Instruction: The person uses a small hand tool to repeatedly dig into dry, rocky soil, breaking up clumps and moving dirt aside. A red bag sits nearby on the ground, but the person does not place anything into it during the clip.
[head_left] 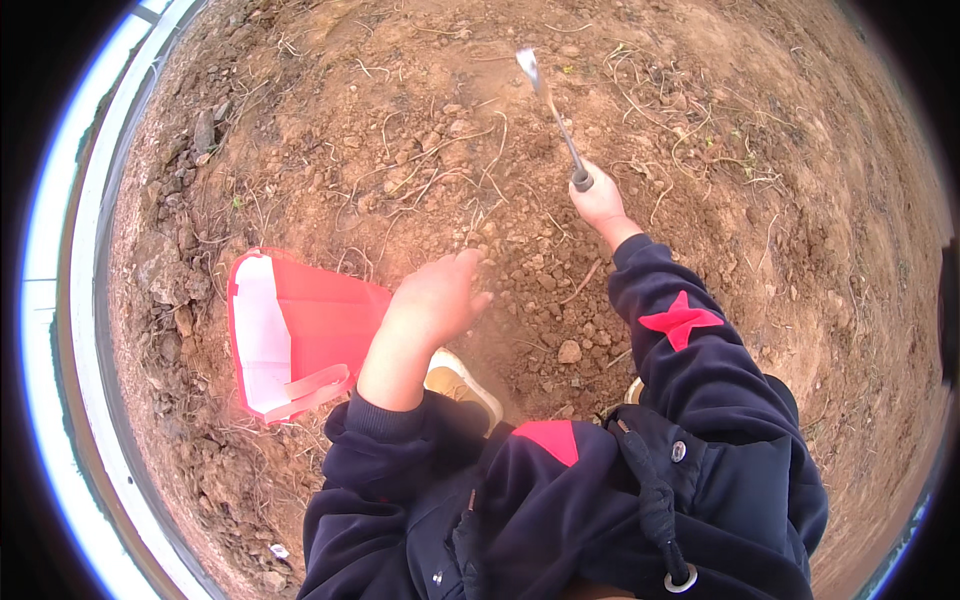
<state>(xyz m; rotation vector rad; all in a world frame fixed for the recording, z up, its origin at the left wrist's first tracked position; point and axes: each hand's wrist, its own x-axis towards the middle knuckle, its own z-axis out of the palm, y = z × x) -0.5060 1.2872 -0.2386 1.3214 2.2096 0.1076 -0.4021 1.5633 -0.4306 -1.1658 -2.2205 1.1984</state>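
My right hand (600,203) is closed round the handle of a small digging tool (562,128). The tool has a thin shaft and a bright, blurred blade, pointing away from me above the soil; its exact kind is unclear. Lower and to the left, my left hand (435,300) is held over the loose soil (520,290), thumb apart from the stretched fingers, with nothing visible in it. Beside that hand, a red bag (325,310) lies on the ground, its pale lining showing at the left and a strap loop at the near end.
Brown soil with clods and dry roots (430,175) spreads all round. My shoes, a left one (462,385) in tan and white, stand close below my hands. Larger clods (175,270) lie at the left, and a pale strip (85,300) runs along the far left edge.
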